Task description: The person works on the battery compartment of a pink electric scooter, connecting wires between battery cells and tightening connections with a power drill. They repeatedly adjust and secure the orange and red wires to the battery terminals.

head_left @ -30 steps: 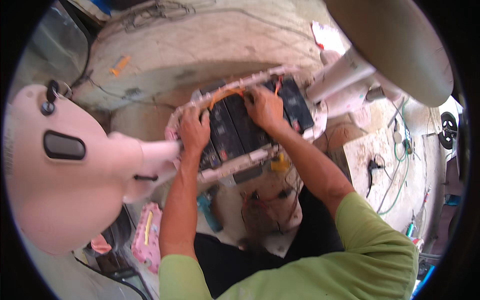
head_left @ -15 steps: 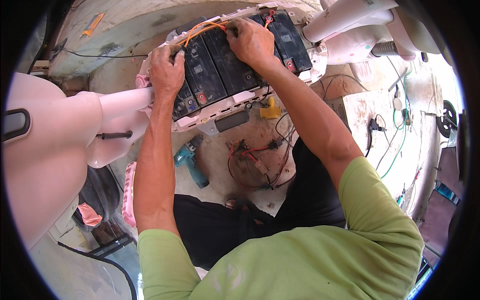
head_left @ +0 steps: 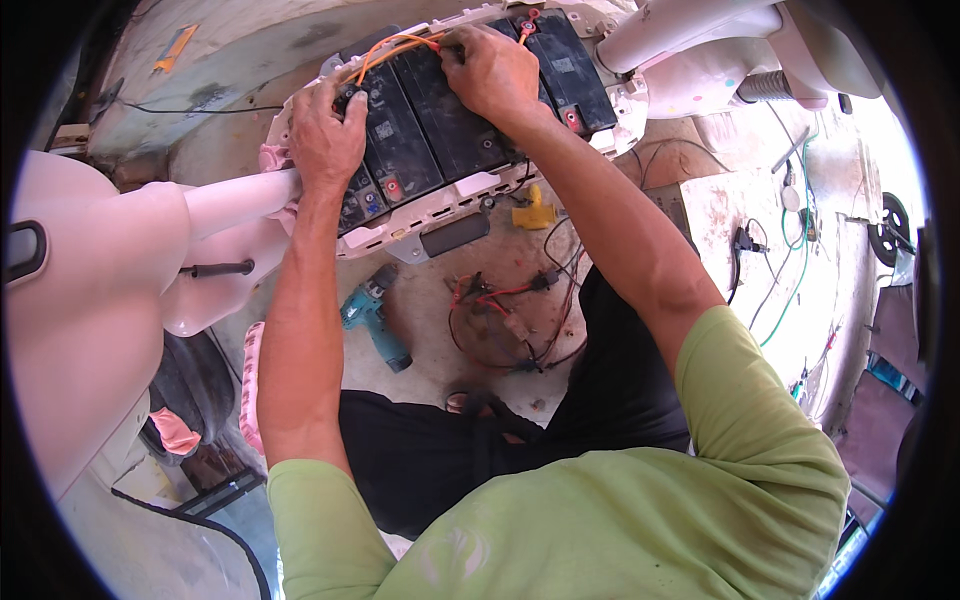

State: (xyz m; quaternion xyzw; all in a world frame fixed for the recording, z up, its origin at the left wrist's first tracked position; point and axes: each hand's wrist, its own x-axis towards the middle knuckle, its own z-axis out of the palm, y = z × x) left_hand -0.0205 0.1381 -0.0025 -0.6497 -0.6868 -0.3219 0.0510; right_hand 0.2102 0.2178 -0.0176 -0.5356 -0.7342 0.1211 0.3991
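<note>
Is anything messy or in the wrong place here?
Yes. A tangle of wires and a teal drill lie loose on the floor, under the batteries both hands are working on. An orange wire loops loosely across the batteries' top.

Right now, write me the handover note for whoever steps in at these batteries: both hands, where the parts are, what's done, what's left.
Left hand: resting on the left end of the row of black batteries, fingers at a terminal where the orange wire ends.
Right hand: on top of the middle batteries, pinching the other end of the orange wire.
Batteries sit side by side in the pink-white scooter tray.
On the floor below: teal cordless drill, tangle of red and black wires, yellow connector.
Done: batteries seated in the tray.
Left: the orange wire is in hand, and whether it is fastened cannot be seen; the floor wires lie unconnected.
</note>
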